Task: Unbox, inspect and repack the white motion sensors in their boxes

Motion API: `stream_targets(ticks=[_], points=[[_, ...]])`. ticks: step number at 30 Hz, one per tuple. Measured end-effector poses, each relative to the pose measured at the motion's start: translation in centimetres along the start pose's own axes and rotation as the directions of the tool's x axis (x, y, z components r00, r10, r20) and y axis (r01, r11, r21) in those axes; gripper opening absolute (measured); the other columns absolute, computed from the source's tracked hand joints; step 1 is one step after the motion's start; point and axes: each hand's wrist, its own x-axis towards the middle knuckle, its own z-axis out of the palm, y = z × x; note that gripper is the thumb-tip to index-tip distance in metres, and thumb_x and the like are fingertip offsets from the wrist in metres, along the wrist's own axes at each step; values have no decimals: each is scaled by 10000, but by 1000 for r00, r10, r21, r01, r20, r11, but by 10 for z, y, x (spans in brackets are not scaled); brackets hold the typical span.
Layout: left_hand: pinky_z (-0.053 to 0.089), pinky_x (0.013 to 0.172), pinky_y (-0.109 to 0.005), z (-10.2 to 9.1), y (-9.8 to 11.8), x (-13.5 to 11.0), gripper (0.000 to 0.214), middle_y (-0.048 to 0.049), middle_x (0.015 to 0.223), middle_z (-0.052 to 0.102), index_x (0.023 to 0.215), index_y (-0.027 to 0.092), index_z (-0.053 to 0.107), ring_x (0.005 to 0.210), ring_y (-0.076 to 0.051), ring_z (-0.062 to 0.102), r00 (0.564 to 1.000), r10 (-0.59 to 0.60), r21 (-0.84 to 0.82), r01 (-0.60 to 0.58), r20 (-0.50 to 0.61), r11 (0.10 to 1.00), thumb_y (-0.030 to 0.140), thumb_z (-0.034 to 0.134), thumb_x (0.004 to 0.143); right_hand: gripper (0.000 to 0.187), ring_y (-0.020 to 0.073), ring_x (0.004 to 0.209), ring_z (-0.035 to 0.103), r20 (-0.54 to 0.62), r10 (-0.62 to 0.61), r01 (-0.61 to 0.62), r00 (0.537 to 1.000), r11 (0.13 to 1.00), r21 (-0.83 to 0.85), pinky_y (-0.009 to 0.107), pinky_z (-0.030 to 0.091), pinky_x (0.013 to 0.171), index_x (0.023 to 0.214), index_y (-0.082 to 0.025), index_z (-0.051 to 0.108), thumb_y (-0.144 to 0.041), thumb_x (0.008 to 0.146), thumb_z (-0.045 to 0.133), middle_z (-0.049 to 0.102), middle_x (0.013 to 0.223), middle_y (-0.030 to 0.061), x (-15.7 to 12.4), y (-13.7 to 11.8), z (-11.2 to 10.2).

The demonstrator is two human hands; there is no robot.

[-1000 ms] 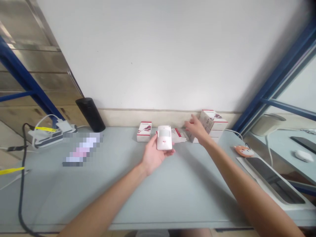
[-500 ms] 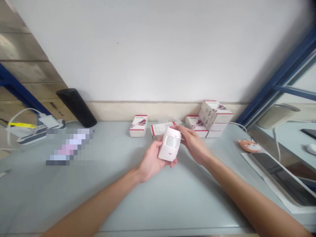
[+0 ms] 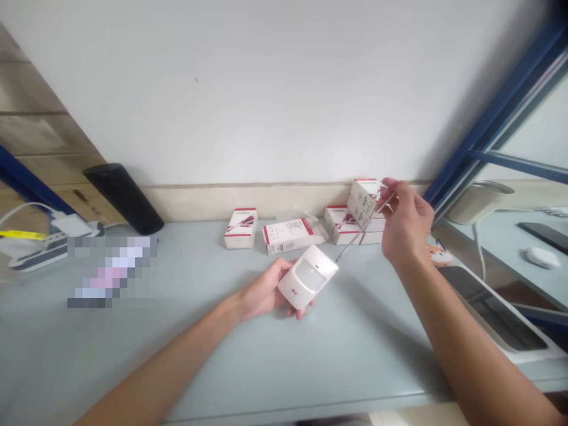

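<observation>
White motion sensor (image 3: 308, 277), tilted, resting in left hand (image 3: 264, 294), grip cupping its underside and lifting it clear above the grey desk (image 3: 310, 361). Right hand (image 3: 406, 222) clenching a thin metal rod (image 3: 357, 229) between fingertips, lower end reaching just beside the sensor's upper corner. Red-trimmed white boxes (image 3: 290, 235) standing beyond, near the wall.

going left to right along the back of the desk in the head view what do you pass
power strip, black cylinder, white and red box, flat white and red box, stack of white and red boxes, orange fox-face figure
</observation>
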Motion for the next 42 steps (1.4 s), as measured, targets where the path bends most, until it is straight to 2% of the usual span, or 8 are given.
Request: stream_targets(ticks=[9, 13, 19, 22, 27, 31, 37, 42], points=[[412, 615, -309, -2, 10, -2, 488, -96, 884, 702, 1160, 170, 623, 681, -218, 664, 997, -70, 91, 68, 13, 993, 507, 287, 1052, 182, 89, 606, 539, -162, 16, -5, 987, 998, 64, 216, 483, 553, 909, -204, 781, -367, 942, 708, 583, 770, -13, 35, 2, -29], [463, 664, -334, -1, 10, -2, 490, -119, 904, 715, 1143, 145, 639, 705, -236, 692, 999, -35, 73, 36, -12, 997, 487, 300, 1052, 244, 89, 625, 562, -87, 57, -49, 995, 995, 89, 210, 487, 540, 937, -208, 793, -449, 921, 764, 601, 781, -14, 34, 1, -28], [499, 756, -394, -5, 7, -2, 503, -189, 1087, 750, 1351, 143, 559, 860, -319, 753, 998, 8, -10, -8, 59, 1000, 465, 358, 1022, 312, 69, 544, 481, -49, 122, -114, 991, 983, 147, 210, 502, 525, 804, -222, 707, -492, 849, 858, 546, 724, -47, 39, 6, -32], [493, 753, -397, -7, 7, -2, 518, -203, 1144, 751, 1414, 151, 521, 867, -330, 759, 996, 18, -25, -16, 82, 1000, 412, 377, 991, 329, 73, 580, 527, 16, 182, -181, 983, 959, 218, 180, 504, 520, 785, -232, 648, -471, 855, 862, 536, 718, -52, 43, 11, -37], [487, 763, -406, -5, 8, -3, 517, -193, 1138, 756, 1445, 176, 500, 878, -346, 763, 998, 18, -22, -17, 68, 1000, 373, 391, 980, 258, 129, 806, 699, 77, 201, -213, 977, 948, 235, 218, 591, 642, 976, -273, 658, -394, 863, 857, 673, 909, -17, 49, 15, -43], [488, 770, -410, -4, 8, -3, 515, -172, 1095, 759, 1451, 183, 495, 873, -342, 764, 998, 14, -7, -14, 69, 1000, 377, 386, 986, 353, 160, 932, 736, 113, 210, -234, 971, 931, 282, 269, 645, 765, 1061, -289, 645, -262, 803, 884, 719, 1034, 5, 49, 11, -44], [487, 746, -403, -1, 11, -5, 497, -135, 984, 746, 1402, 167, 530, 830, -329, 751, 999, -18, -8, 18, 44, 1000, 372, 373, 978, 463, 107, 789, 715, 106, 225, -247, 969, 915, 320, 224, 654, 751, 1135, -270, 632, -103, 764, 852, 724, 903, -25, 45, 0, -42], [488, 752, -401, -3, 11, -5, 460, -137, 1000, 748, 1358, 179, 561, 843, -323, 748, 997, -24, -30, 27, 77, 999, 365, 391, 973, 503, 102, 751, 707, 105, 176, -199, 979, 938, 284, 218, 648, 736, 1213, -272, 630, -148, 792, 876, 704, 813, -55, 44, 0, -43]])
